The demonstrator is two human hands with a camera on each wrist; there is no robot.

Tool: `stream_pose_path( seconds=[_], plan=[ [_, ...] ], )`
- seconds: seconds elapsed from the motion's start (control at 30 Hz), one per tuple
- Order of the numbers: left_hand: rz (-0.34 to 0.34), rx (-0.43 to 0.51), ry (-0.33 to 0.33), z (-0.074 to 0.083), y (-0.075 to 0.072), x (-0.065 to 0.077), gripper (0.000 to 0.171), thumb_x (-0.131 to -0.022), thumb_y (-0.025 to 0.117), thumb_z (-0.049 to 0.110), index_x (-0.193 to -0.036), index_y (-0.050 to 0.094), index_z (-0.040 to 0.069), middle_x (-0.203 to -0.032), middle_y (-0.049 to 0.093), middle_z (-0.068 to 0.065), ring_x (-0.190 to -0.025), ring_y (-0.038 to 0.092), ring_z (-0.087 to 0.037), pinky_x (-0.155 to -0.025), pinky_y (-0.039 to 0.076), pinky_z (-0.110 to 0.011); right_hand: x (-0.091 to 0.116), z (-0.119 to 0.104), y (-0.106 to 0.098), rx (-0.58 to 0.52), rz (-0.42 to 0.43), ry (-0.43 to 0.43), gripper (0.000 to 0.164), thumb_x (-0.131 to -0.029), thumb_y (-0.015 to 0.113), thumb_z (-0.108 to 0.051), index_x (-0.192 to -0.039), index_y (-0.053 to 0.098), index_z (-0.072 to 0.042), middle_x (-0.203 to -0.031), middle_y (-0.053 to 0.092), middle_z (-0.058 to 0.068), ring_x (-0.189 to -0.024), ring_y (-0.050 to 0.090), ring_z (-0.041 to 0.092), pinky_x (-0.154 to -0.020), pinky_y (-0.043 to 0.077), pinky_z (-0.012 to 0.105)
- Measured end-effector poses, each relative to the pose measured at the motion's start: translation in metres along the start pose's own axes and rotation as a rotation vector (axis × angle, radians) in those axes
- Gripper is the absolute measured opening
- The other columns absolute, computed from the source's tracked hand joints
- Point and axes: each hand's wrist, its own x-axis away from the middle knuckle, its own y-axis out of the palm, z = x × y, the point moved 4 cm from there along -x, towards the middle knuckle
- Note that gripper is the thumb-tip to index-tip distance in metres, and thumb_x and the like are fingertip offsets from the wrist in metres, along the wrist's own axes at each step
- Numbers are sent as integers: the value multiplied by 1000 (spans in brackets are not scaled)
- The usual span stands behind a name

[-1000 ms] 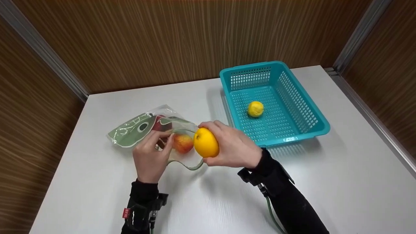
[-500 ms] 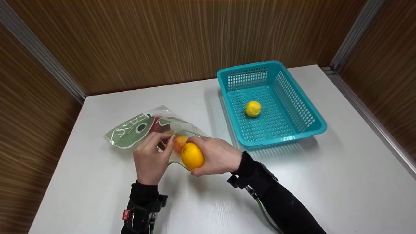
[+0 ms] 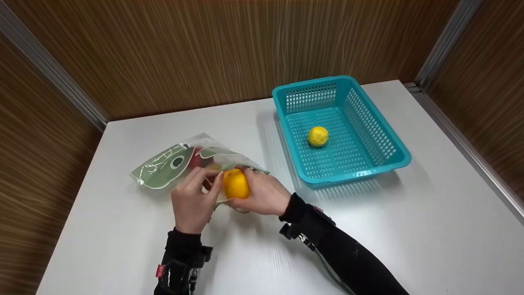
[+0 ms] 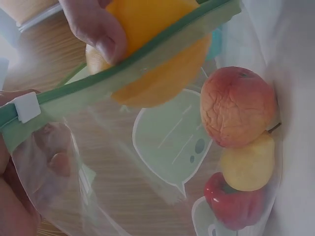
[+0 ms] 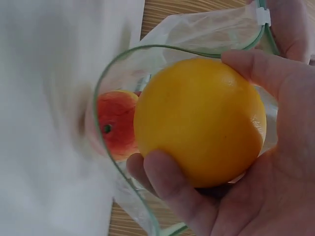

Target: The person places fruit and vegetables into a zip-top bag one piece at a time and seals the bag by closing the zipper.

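Note:
My right hand (image 3: 266, 191) grips an orange (image 3: 236, 185), thumb on one side and fingers on the other. The orange sits in the mouth of a clear zip bag (image 3: 157, 166) with green print, partly behind its green rim in the left wrist view. My left hand (image 3: 192, 203) pinches the bag's rim close to a white slider (image 4: 27, 107). Inside the bag lie a wrinkled red-orange fruit (image 4: 238, 105), a small yellow fruit (image 4: 248, 164) with a stem and a red bell pepper (image 4: 235, 201). The left fingertips are partly hidden.
A turquoise perforated basket (image 3: 356, 175) stands to the right of the bag on the white table (image 3: 266, 262). One wrinkled yellow fruit (image 3: 318, 136), lemon-like, lies in it. Wood-grained panels (image 3: 196, 57) enclose the table at the back and sides.
My right hand has carried the orange left, from beside the bag into its mouth. My left hand keeps its pinch on the rim almost in place.

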Motion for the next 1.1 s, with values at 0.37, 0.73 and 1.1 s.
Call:
stream_pose_path(
  seconds=[0.37,0.73,1.1],
  plan=[
    [-23,29,14,3,4,1,10,-80,75,16,-80,70,8,-69,65,-5,-57,58,-17,-52,48,-24,-10,16,15,37,35,38,67,-76,67,-60,-120,50,-14,-83,62,0,-65,55,13,-53,42,21],
    [-68,29,38,8,9,3,9,-78,77,12,-82,70,8,-73,68,-5,-57,60,-18,-52,51,-26,-12,15,35,197,104,-30,70,-79,67,-57,-131,43,-15,-91,66,3,-71,61,16,-60,47,22],
    [-83,22,34,8,9,3,12,-80,76,18,-84,71,8,-80,70,-3,-60,62,-16,-55,51,-21,-16,14,41,173,168,-86,64,-84,68,-43,-135,40,-15,-117,63,11,-86,70,22,-77,58,31]
  ],
)
